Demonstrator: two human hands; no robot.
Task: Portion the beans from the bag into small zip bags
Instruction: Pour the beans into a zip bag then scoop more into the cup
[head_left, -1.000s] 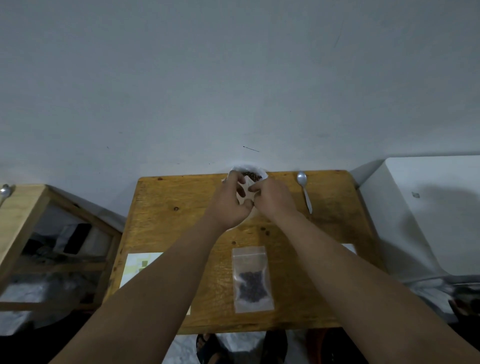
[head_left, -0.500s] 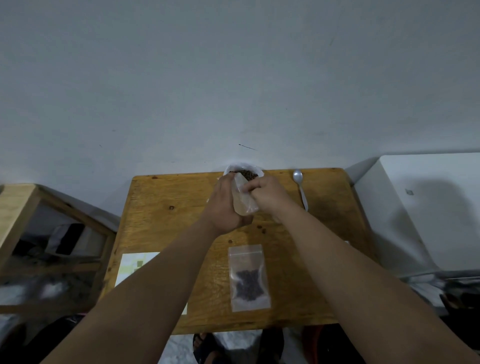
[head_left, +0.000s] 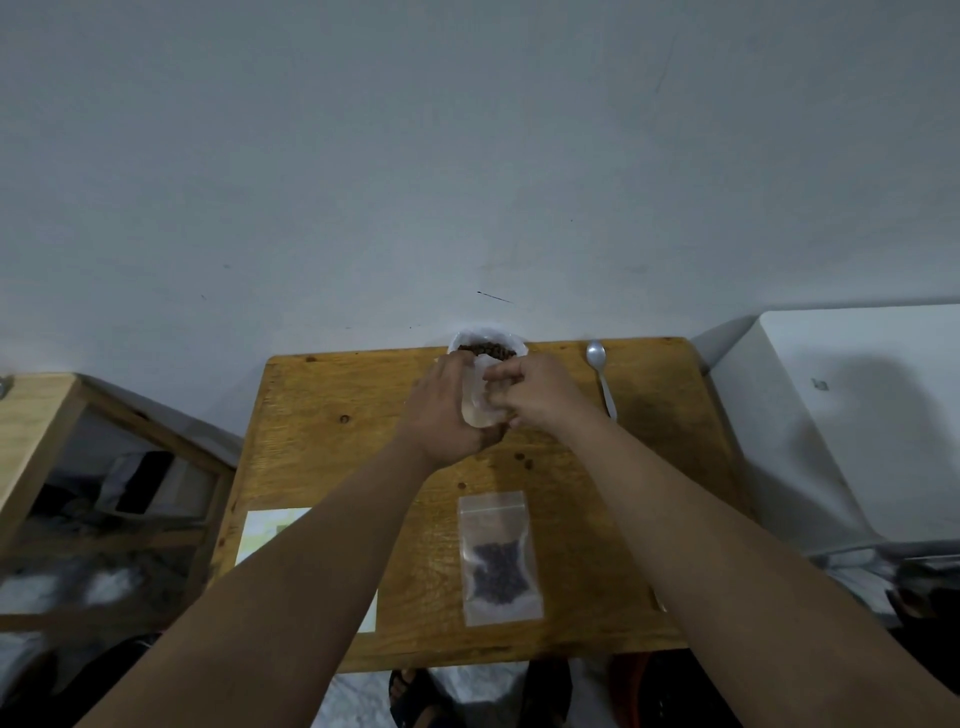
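An open bag of dark beans (head_left: 487, 347) stands at the far edge of the wooden table (head_left: 332, 415), against the wall. Just in front of it my left hand (head_left: 441, 410) and my right hand (head_left: 535, 389) hold a small clear zip bag (head_left: 480, 410) between them, the left cupping its side, the right pinching near its top. It looks empty. A second small zip bag (head_left: 500, 558), with dark beans in its lower half, lies flat near the table's front edge. A metal spoon (head_left: 601, 376) lies to the right of my hands.
Several loose beans (head_left: 522, 458) lie on the table behind the filled bag. A pale paper sheet (head_left: 270, 535) lies at the front left, partly under my left arm. A wooden shelf (head_left: 47, 426) stands left, a white box (head_left: 857, 415) right.
My hands have kept working the small empty bag in front of the bean bag; the right hand's fingers have shifted on its top. The camera has tilted slightly.
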